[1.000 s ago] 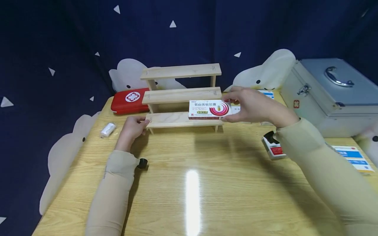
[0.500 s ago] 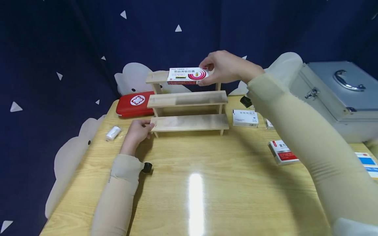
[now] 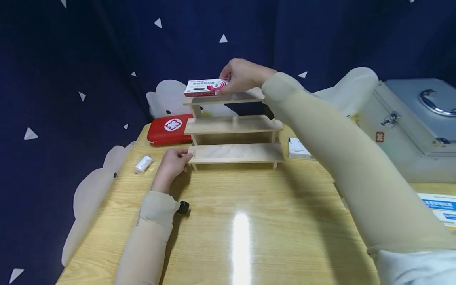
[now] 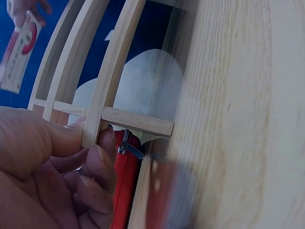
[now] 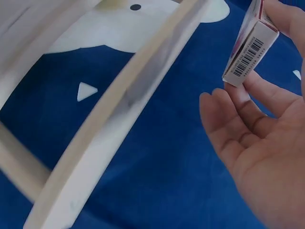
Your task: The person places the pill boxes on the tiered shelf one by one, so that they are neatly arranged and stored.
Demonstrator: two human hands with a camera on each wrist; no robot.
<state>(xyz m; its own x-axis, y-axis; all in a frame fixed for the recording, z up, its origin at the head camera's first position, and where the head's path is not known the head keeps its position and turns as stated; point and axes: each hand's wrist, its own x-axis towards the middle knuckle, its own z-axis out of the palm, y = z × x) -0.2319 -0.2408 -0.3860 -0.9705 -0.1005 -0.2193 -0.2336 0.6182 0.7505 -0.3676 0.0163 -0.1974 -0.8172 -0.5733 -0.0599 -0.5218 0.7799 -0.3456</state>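
A three-tier wooden shelf stands at the back of the table. My left hand pinches the left end of its lowest board, thumb on top and fingers beneath, as the left wrist view shows up close. My right hand holds a white and red medicine box by its right end, over the left part of the top board. In the right wrist view the box's barcode end faces the camera, and the thumb and fingers grip it above the board's edge.
A red first-aid case lies behind the shelf's left side, with a small white wrapped roll in front of it. To the right are a white box, a blue and white box and a silver metal case.
My right hand has lifted the medicine box from beside the lower boards up and left to the top board. The left hand keeps its pinch on the lowest board.
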